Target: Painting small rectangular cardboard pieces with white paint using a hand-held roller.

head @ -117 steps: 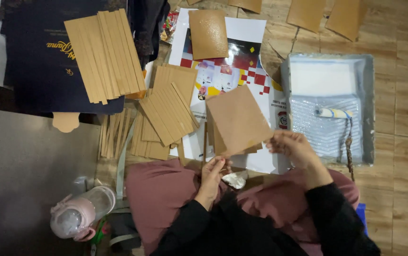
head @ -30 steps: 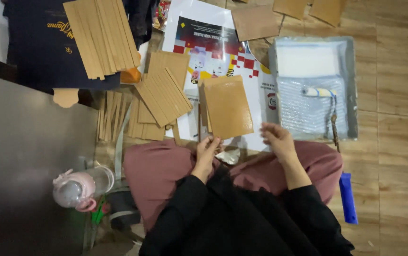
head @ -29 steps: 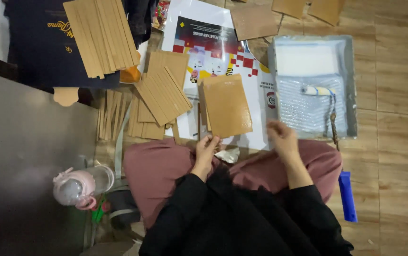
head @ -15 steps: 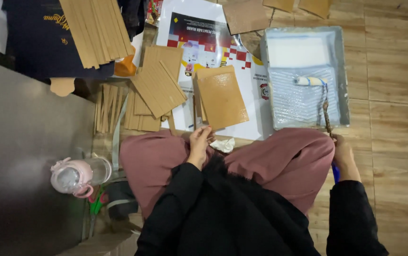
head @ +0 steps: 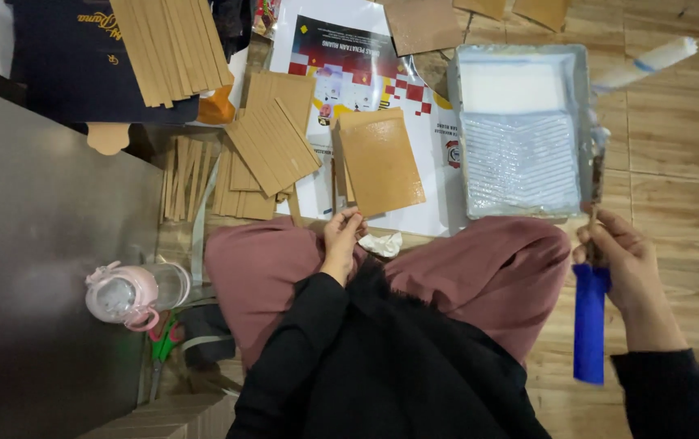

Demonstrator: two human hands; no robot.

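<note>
Right hand (head: 627,262): fingers wrapped round the blue handle of a paint roller (head: 595,244), held upright off the right knee, its white roller head reaching past the far right corner of the grey paint tray (head: 583,122) that sits on the wooden floor. Left hand (head: 341,240): fingers drawn together at the near edge of a brown cardboard sheet (head: 380,162) lying on a printed poster (head: 349,73), just left of the tray. Also present: stacks of cardboard strips (head: 272,142) to the left, a pink water bottle (head: 126,294) beside the left knee.
</note>
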